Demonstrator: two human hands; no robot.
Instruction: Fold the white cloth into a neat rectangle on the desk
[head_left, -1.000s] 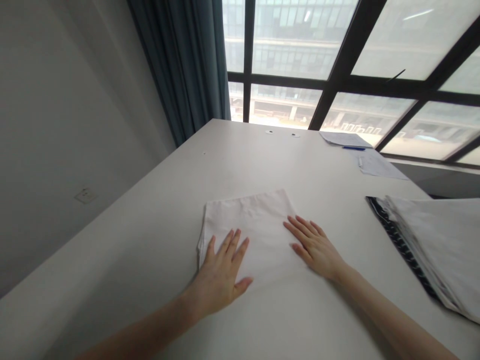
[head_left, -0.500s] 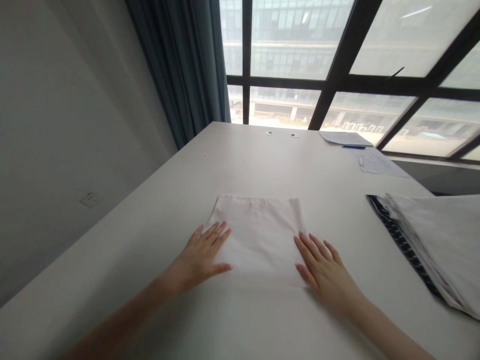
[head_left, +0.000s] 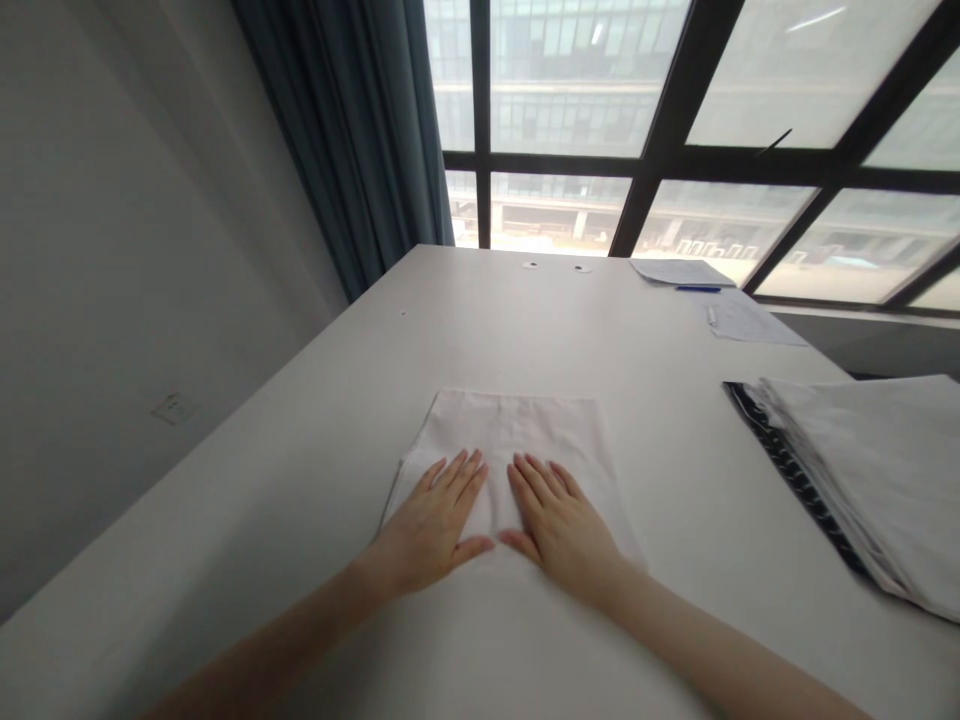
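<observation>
Cloth [head_left: 517, 420], white, folded, flat on table [head_left: 480, 345], near side, approx ctr of view. Directly under both hands, so equally close to each: L hand [head_left: 431, 535] on left half, R hand [head_left: 562, 530] on right half. Far part of cloth bare beyond fingertips, far edge approx left-right. Long axis: can't tell, near edge partly behind hands + washed out vs white table. Layered edge visible just left of L hand.

Hands: both palm-down, laid flat, fingers pointing far, approx mirror-imaged. L fingers slightly spread, thumb out to right. R fingers closer tog., thumb out to left. Thumb tips near each other, w/ narrow strip of cloth betw. No pinch, no grip. Pressure: can't tell.

Vs 0.5 s ago: hands in from left/right edges to mid-cloth, gap much smaller; cloth approx same spot. Vs 1.0 s ago: cloth squared up, no longer rotated.

Around: fabric pile [head_left: 870, 460] w/ dark strip [head_left: 799, 480] at right, well apart from cloth, nearer R hand than L. Papers [head_left: 682, 272] + blue pen [head_left: 697, 289] far right. Curtain [head_left: 360, 130] far left.
</observation>
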